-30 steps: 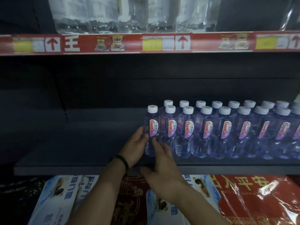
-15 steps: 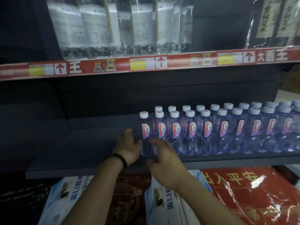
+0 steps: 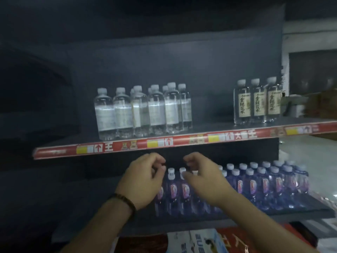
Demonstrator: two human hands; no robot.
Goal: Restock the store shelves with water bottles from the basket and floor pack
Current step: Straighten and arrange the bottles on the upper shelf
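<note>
The left hand (image 3: 144, 179) and right hand (image 3: 206, 181) have lifted off the purple bottles (image 3: 264, 185), loosely curled, empty; one brush can topple them.

Left hand (image 3: 144, 179) and right hand (image 3: 204, 179) side by side, fingers loosely curled and holding nothing, white-capped purple water bottles (image 3: 264, 183) in rows just behind and below the fingers, red price strip (image 3: 182, 141) just above the fingertips, clear bottles (image 3: 142, 114) higher up
</note>
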